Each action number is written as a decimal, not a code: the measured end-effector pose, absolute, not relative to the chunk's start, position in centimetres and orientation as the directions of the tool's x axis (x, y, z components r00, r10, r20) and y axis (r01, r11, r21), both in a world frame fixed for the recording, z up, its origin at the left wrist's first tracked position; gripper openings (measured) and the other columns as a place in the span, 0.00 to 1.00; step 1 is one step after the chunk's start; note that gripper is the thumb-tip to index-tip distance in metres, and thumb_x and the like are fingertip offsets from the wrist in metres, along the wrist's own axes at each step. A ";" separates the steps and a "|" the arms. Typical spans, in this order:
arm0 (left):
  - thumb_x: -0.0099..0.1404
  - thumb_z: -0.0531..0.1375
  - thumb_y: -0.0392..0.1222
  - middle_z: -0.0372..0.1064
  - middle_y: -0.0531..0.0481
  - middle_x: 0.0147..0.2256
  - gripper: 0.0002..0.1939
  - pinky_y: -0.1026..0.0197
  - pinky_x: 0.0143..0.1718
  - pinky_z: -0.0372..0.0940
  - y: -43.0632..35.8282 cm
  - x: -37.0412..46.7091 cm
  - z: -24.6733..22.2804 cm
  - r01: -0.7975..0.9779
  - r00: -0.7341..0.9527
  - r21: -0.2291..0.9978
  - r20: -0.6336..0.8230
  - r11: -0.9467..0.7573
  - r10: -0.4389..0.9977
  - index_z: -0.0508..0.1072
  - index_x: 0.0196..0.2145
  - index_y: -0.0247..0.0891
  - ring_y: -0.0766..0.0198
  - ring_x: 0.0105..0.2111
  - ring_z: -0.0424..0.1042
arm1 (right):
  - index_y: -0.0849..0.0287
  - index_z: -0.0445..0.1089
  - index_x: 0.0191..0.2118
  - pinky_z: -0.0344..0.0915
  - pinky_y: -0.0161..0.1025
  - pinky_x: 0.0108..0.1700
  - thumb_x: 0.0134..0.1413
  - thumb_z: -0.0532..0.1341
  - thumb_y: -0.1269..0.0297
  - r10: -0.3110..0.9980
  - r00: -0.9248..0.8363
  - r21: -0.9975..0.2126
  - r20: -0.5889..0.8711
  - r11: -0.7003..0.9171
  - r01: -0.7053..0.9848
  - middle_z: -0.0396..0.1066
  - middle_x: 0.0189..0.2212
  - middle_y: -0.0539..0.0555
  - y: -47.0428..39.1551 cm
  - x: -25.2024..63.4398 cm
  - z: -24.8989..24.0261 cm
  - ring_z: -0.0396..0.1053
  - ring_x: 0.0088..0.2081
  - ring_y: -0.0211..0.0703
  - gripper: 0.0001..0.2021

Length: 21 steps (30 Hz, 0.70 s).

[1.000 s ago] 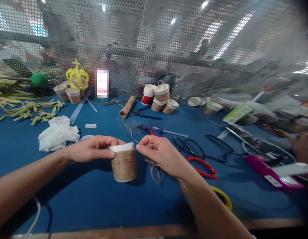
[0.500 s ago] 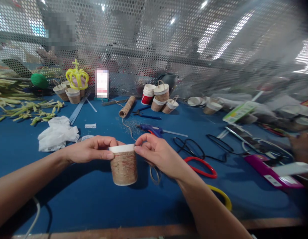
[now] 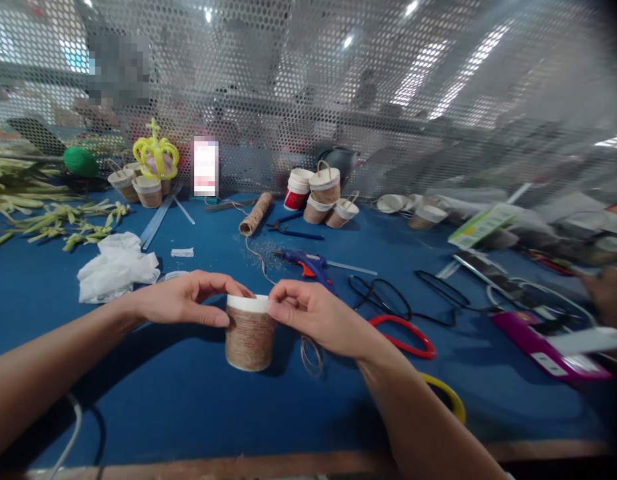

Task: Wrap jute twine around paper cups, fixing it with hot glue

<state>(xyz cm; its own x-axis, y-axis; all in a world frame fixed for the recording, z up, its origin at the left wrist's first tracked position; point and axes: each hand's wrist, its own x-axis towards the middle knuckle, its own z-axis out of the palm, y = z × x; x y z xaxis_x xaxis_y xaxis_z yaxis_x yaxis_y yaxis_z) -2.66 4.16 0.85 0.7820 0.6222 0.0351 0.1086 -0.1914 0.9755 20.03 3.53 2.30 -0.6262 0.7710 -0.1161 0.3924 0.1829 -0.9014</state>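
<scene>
A paper cup [image 3: 250,339] wrapped in brown twine, with a bare white rim, is upright in front of me. My left hand [image 3: 186,300] grips its left side, thumb outside and fingers over the rim. At the rim's right side, the fingers of my right hand [image 3: 313,310] are pinched together on the twine [image 3: 262,261] against the cup. That strand leads back to a twine roll [image 3: 256,215], and a loose loop hangs below my right hand. Just behind my hands lies a blue glue gun [image 3: 308,261] with a clear glue stick.
Twine-wrapped cups with handles [image 3: 324,185] stand at the back, near pliers [image 3: 296,231]. Crumpled white material [image 3: 116,270] and green plant strips [image 3: 63,223] lie left. Right are red-handled [image 3: 403,337] and yellow-handled tools, black cord, a purple power strip [image 3: 528,347] and another person's hand [image 3: 608,293].
The cup has shifted slightly right and turned, and its rim now sits more level. My left fingers have moved right along the rim. The right hand stays at the cup's right edge.
</scene>
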 end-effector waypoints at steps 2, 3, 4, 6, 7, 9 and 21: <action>0.56 0.59 0.39 0.67 0.45 0.43 0.13 0.57 0.48 0.57 3.8 -2.3 1.0 0.224 0.753 0.927 0.033 -0.303 0.657 0.68 0.39 0.34 0.59 0.44 0.64 | 0.61 0.62 0.30 0.46 0.30 0.21 0.53 0.55 0.58 0.782 -0.611 -0.880 -0.122 0.199 0.431 0.53 0.17 0.43 3.4 19.9 2.2 0.48 0.20 0.29 0.10; 0.55 0.60 0.40 0.68 0.46 0.40 0.13 0.58 0.45 0.58 3.6 -2.1 1.1 0.285 0.732 0.894 0.031 -0.347 0.680 0.68 0.38 0.33 0.60 0.41 0.65 | 0.61 0.63 0.30 0.47 0.30 0.21 0.54 0.54 0.58 0.788 -0.603 -0.871 -0.123 0.206 0.447 0.53 0.17 0.43 3.3 19.7 2.2 0.48 0.19 0.29 0.10; 0.55 0.59 0.41 0.69 0.47 0.37 0.12 0.60 0.42 0.59 3.3 -1.8 1.2 0.341 0.707 0.862 0.028 -0.375 0.707 0.68 0.37 0.33 0.62 0.38 0.66 | 0.60 0.63 0.30 0.47 0.30 0.21 0.54 0.54 0.59 0.797 -0.592 -0.861 -0.122 0.212 0.463 0.53 0.17 0.43 3.2 19.6 2.2 0.49 0.19 0.29 0.10; 0.56 0.58 0.42 0.68 0.50 0.31 0.10 0.64 0.35 0.60 2.8 -1.1 1.5 0.424 0.655 0.819 0.019 -0.388 0.756 0.68 0.33 0.33 0.65 0.32 0.65 | 0.60 0.63 0.29 0.47 0.30 0.21 0.53 0.54 0.60 0.818 -0.565 -0.841 -0.110 0.226 0.491 0.53 0.16 0.42 2.8 19.2 2.3 0.49 0.19 0.30 0.09; 0.56 0.57 0.41 0.67 0.52 0.29 0.09 0.65 0.33 0.60 2.6 -0.8 1.6 0.453 0.632 0.804 0.015 -0.385 0.774 0.68 0.32 0.33 0.66 0.30 0.65 | 0.60 0.63 0.29 0.47 0.30 0.21 0.53 0.54 0.60 0.828 -0.552 -0.835 -0.101 0.232 0.500 0.53 0.16 0.42 2.6 19.0 2.3 0.50 0.19 0.30 0.09; 0.56 0.56 0.41 0.66 0.53 0.27 0.08 0.66 0.30 0.59 2.2 -0.3 1.9 0.488 0.600 0.791 0.003 -0.369 0.800 0.68 0.29 0.33 0.67 0.28 0.64 | 0.60 0.63 0.29 0.48 0.30 0.21 0.53 0.55 0.61 0.841 -0.534 -0.828 -0.082 0.240 0.506 0.53 0.16 0.43 2.2 18.6 2.5 0.50 0.20 0.30 0.08; 0.57 0.54 0.38 0.66 0.53 0.24 0.07 0.66 0.31 0.60 1.8 0.0 1.9 0.326 0.589 0.911 0.013 -0.253 0.808 0.67 0.25 0.33 0.67 0.27 0.65 | 0.58 0.64 0.34 0.50 0.30 0.22 0.54 0.54 0.61 0.856 -0.515 -0.809 0.047 0.335 0.484 0.51 0.17 0.42 1.6 18.0 2.3 0.50 0.20 0.31 0.07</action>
<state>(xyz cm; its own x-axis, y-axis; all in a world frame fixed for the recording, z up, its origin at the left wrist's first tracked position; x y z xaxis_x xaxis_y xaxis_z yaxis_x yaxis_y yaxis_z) -0.02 1.76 1.86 0.5894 0.8077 0.0127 0.3265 -0.2525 0.9109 18.04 1.56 2.30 -0.5149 0.8560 0.0470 0.4836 0.3353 -0.8085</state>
